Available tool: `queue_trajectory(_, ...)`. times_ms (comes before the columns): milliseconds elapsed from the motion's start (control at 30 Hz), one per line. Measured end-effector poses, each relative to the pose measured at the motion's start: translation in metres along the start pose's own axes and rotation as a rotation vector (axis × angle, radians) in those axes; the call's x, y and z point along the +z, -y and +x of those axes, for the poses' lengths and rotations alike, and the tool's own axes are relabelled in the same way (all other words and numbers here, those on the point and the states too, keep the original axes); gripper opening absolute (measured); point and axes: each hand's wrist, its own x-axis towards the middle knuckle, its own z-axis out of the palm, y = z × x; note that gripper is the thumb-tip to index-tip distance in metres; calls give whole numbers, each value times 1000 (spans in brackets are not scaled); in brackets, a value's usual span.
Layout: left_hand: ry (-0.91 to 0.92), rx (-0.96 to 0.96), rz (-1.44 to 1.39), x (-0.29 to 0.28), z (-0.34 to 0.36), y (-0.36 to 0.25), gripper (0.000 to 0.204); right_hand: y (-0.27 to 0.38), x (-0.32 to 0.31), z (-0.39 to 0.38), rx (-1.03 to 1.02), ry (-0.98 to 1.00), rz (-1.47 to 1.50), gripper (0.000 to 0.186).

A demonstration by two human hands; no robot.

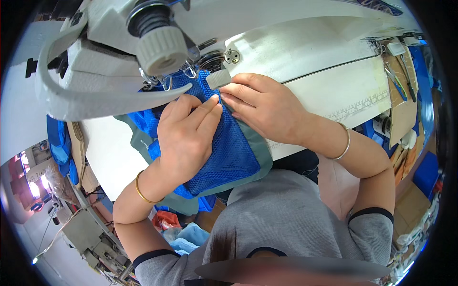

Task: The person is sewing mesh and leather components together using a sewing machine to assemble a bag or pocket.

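My left hand [186,133] is closed on a piece of blue mesh fabric [231,152], its fingertips pinched at a seam below a small white ridged knob [218,79]. My right hand [267,107] lies just to the right, fingers bent together and gripping the same seam. Grey-green fabric [257,148] borders the mesh, with more of it showing under my left hand. The white sewing machine [105,40] stands over the work; its curved white arm [76,107] reaches across the fabric toward the seam. The needle area is mostly hidden.
A white worktop [102,159] with a printed scale runs under the work. At right, scissors and slim tools [398,81] lie on cardboard [400,128]. Folded blue fabric [62,148] sits at left. Red [167,220] and light blue cloth [191,238] lie below the table edge.
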Motion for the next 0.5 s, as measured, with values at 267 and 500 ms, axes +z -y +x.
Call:
queue_trajectory(267,-50,61,122,1,-4,6,36,12,-29,23,665,66,682,18)
queue_trajectory(500,-105,194,282,5,-7,4,41,19,-28,60,1230,380,1175,28)
